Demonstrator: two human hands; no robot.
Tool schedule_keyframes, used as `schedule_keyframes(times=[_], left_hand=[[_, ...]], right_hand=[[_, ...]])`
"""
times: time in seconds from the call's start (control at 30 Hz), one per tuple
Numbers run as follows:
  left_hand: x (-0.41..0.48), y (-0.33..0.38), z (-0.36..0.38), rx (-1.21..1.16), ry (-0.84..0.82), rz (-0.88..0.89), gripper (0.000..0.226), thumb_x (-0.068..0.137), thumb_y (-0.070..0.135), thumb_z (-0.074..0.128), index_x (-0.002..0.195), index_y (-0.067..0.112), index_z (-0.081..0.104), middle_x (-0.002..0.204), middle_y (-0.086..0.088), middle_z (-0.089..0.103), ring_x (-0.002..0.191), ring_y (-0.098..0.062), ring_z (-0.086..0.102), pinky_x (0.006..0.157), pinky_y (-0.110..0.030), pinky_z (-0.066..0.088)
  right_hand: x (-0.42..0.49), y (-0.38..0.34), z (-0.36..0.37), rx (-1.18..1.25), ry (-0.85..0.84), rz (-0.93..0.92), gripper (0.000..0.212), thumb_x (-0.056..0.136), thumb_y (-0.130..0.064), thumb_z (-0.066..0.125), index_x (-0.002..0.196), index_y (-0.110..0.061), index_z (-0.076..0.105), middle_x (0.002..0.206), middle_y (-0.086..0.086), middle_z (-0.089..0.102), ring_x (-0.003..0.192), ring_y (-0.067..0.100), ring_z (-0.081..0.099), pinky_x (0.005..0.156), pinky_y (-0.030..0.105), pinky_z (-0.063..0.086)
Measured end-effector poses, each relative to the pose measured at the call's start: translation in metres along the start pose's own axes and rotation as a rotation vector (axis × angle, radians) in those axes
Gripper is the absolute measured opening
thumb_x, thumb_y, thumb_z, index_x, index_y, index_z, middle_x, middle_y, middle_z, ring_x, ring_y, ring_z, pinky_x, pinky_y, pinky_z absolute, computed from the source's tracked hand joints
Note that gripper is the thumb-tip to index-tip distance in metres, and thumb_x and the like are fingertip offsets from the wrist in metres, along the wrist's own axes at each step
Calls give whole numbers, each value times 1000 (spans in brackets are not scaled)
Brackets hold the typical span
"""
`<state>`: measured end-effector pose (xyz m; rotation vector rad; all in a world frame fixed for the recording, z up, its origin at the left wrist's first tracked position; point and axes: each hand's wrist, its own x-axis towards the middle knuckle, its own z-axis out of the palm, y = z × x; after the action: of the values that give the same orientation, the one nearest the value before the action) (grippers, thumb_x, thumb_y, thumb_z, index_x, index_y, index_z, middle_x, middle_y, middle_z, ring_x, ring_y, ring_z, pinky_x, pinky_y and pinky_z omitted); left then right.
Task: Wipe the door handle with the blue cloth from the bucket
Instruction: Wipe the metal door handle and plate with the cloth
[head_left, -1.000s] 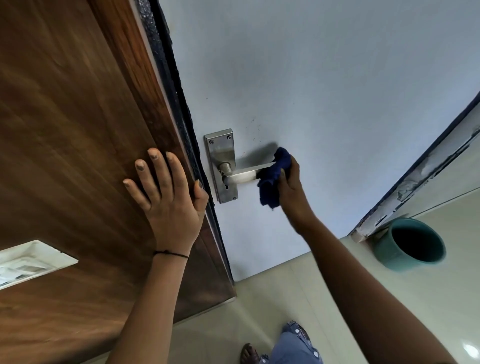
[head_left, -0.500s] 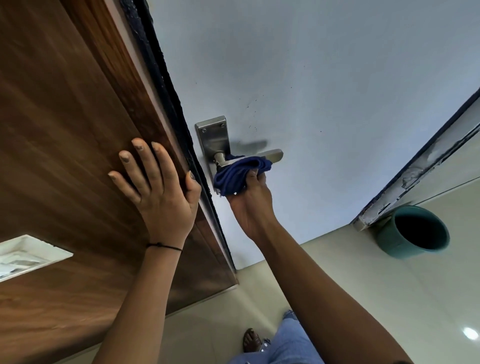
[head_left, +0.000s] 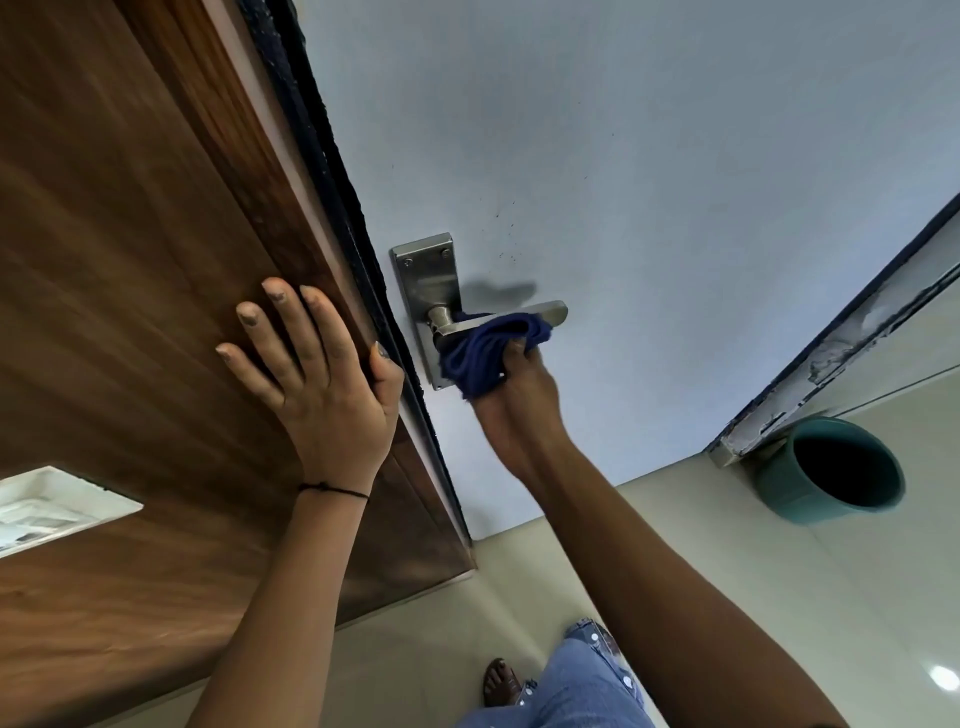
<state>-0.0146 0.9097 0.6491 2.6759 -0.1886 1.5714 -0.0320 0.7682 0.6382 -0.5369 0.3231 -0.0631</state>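
Observation:
A steel lever door handle (head_left: 548, 312) on a steel back plate (head_left: 427, 275) sits on the pale grey door. My right hand (head_left: 519, 395) is under the lever and grips a bunched dark blue cloth (head_left: 485, 351), pressing it against the underside of the lever near the plate. The lever's far end sticks out bare to the right. My left hand (head_left: 317, 384) lies flat with fingers spread on the brown wooden panel (head_left: 130, 260), the thumb at its edge, holding nothing. A teal bucket (head_left: 800, 483) stands on the floor at the right.
A black seal strip (head_left: 332, 171) runs between the wooden panel and the grey door. A worn door frame edge (head_left: 852, 332) slants down to the bucket. Beige floor tiles (head_left: 519, 582) lie below, with my foot (head_left: 501, 680) and jeans leg. A white fitting (head_left: 47, 509) sits in the wood.
One second ago the cloth was at the lever's free end. My right hand has slid it along to the base of the lever and under it. My left hand stays on the wood.

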Motion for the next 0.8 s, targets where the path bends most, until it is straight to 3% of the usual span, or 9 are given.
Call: schedule_keyframes(times=[0.1, 0.23, 0.33, 0.7, 0.8], left_hand=[[0, -1, -1, -10, 0, 11, 61, 93, 29, 35, 142, 0, 11, 142, -25, 16, 129, -47, 16, 116, -42, -14], [-1, 0, 0, 6, -10, 7, 63, 93, 29, 36, 142, 1, 8, 142, -24, 16, 129, -46, 16, 115, -42, -15], [-1, -1, -1, 10, -16, 4, 62, 93, 29, 36, 142, 0, 11, 142, -24, 16, 129, -46, 16, 116, -42, -14], [-2, -3, -1, 11, -23, 12, 67, 92, 29, 41, 144, 5, 6, 144, -23, 15, 130, -45, 14, 115, -42, -15], [-1, -3, -2, 12, -19, 6, 67, 92, 28, 41, 144, 4, 6, 144, -23, 14, 130, -45, 14, 115, -42, -16]], right_hand=[[-1, 12, 6, -59, -6, -14, 34, 103, -13, 29, 136, -15, 36, 127, 10, 52, 119, 26, 53, 89, 32, 51], [-5, 33, 12, -261, -36, 14, 23, 102, -18, 31, 118, -22, 47, 135, 13, 52, 124, 27, 53, 105, 41, 44], [-7, 48, 18, -376, -33, 10, 25, 102, -20, 32, 124, -19, 45, 134, 12, 54, 122, 26, 55, 106, 45, 44], [-7, 42, 14, -885, -21, -77, 26, 100, -19, 38, 126, -16, 43, 122, 5, 57, 111, 22, 61, 91, 34, 54], [-7, 27, 8, -1172, -107, -128, 30, 99, -18, 41, 129, -12, 44, 123, 10, 60, 98, 16, 62, 73, 17, 53]])
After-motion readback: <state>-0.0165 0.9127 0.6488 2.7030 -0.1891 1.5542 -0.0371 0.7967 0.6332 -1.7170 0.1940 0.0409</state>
